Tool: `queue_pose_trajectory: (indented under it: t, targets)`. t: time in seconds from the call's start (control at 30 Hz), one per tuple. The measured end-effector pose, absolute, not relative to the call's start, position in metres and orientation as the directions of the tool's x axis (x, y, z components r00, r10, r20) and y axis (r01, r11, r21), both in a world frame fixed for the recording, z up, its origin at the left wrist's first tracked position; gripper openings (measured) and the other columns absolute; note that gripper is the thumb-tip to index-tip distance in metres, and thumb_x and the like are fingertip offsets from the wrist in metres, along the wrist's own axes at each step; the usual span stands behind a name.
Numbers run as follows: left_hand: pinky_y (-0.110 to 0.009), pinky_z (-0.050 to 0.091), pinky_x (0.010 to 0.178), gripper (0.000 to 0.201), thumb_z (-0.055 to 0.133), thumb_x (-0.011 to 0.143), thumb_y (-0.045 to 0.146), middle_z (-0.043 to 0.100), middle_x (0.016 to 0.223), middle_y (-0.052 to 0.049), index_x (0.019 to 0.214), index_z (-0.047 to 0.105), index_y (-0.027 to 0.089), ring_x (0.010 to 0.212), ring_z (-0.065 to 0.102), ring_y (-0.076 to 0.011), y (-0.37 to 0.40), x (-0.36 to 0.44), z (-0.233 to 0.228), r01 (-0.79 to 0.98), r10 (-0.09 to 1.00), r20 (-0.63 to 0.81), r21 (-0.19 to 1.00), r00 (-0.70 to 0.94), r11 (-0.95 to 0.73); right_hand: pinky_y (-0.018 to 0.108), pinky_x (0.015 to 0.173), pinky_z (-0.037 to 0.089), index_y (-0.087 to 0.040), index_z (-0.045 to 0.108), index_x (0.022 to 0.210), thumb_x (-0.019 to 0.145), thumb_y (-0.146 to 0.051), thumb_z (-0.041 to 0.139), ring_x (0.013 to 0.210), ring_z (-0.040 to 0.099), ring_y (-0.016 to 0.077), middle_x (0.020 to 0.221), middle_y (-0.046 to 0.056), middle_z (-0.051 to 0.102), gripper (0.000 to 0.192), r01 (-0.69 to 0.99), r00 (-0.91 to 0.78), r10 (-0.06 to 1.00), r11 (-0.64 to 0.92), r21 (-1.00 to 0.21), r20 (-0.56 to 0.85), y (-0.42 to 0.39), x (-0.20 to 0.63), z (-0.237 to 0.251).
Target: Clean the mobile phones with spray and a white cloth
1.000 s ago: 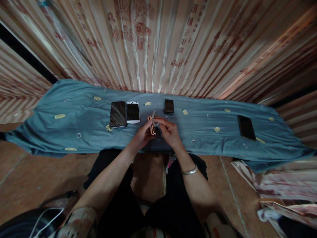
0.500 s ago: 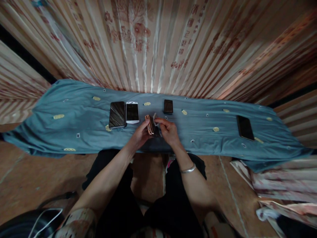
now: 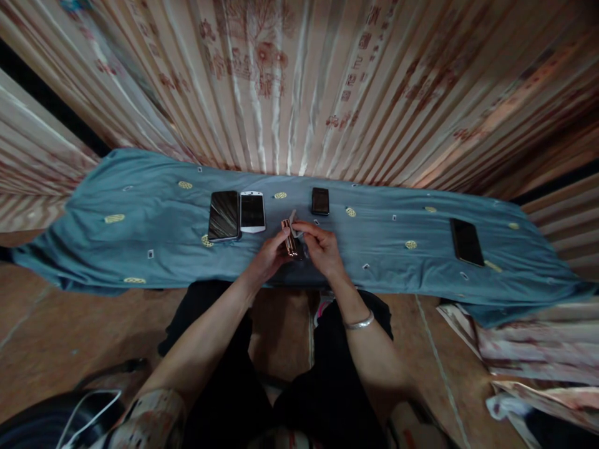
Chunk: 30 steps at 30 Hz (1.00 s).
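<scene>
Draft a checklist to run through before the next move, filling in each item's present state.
1. Left hand grips the copper-edged device: ok.
2. Right hand pinches the pale scrap: ok.
3. Either hand free: not ok, both are holding something.
4. Scrap pressed against the device: cannot tell, fingers partly hide it.
5. White phone lying apart from both hands: ok.

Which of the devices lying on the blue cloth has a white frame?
The white-framed phone, immediately right of the large dark device. That neighbour, the small dark device and the far-right device look dark, without white borders.
</scene>
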<state>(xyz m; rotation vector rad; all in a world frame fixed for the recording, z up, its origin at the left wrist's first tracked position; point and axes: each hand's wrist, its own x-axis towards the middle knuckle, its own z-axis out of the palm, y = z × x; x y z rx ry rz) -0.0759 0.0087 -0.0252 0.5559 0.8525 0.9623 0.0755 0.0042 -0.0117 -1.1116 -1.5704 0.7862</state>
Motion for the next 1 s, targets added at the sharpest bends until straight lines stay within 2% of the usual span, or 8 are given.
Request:
queue_pose_trajectory:
  t: [0.43, 0.57, 0.73, 1.0]
  targets:
    - [-0.027, 0.054, 0.064, 0.029, 0.077, 0.082, 0.042, 0.073, 0.078, -0.004, 0.093, 0.074, 0.016, 0.068, 0.066, -0.016, 0.01, -0.08, -0.015, -0.504, 0.886, -0.389, 0.729, 0.253, 0.464, 0.035, 0.104, 0.056, -0.028, 0.081, 0.1, 0.082, -0.012, 0.048, 0.11, 0.075, 0.0191, 0.112, -0.003, 0.081, 0.041, 0.438, -0.013, 0.961, 0.255, -0.862, 0.277, 0.006, 0.078, -0.014]
    - [-0.028, 0.054, 0.066, 0.027, 0.076, 0.083, 0.041, 0.075, 0.081, -0.004, 0.094, 0.074, 0.017, 0.07, 0.068, -0.0168, 0.013, -0.084, -0.013, -0.518, 0.891, -0.391, 0.725, 0.231, 0.453, 0.033, 0.097, 0.059, -0.029, 0.081, 0.096, 0.081, -0.012, 0.048, 0.099, 0.077, 0.0185, 0.103, -0.005, 0.082, 0.041, 0.44, -0.037, 0.962, 0.258, -0.86, 0.269, 0.005, 0.077, -0.012]
    - [-0.029, 0.054, 0.069, 0.028, 0.073, 0.086, 0.044, 0.076, 0.082, -0.005, 0.089, 0.074, 0.017, 0.072, 0.069, -0.0182, 0.015, -0.087, -0.008, -0.526, 0.909, -0.383, 0.746, 0.164, 0.41, 0.032, 0.087, 0.06, -0.025, 0.082, 0.092, 0.081, -0.012, 0.048, 0.086, 0.078, 0.0197, 0.096, -0.001, 0.083, 0.038, 0.449, -0.083, 0.965, 0.259, -0.855, 0.249, 0.004, 0.078, -0.011]
    - [-0.028, 0.054, 0.066, 0.027, 0.073, 0.086, 0.042, 0.075, 0.079, -0.005, 0.089, 0.075, 0.015, 0.069, 0.067, -0.0163, 0.014, -0.082, -0.007, -0.531, 0.906, -0.388, 0.739, 0.169, 0.415, 0.031, 0.093, 0.059, -0.028, 0.081, 0.092, 0.082, -0.011, 0.049, 0.095, 0.078, 0.0182, 0.1, -0.005, 0.083, 0.038, 0.413, -0.058, 0.967, 0.248, -0.876, 0.247, 0.002, 0.075, -0.009]
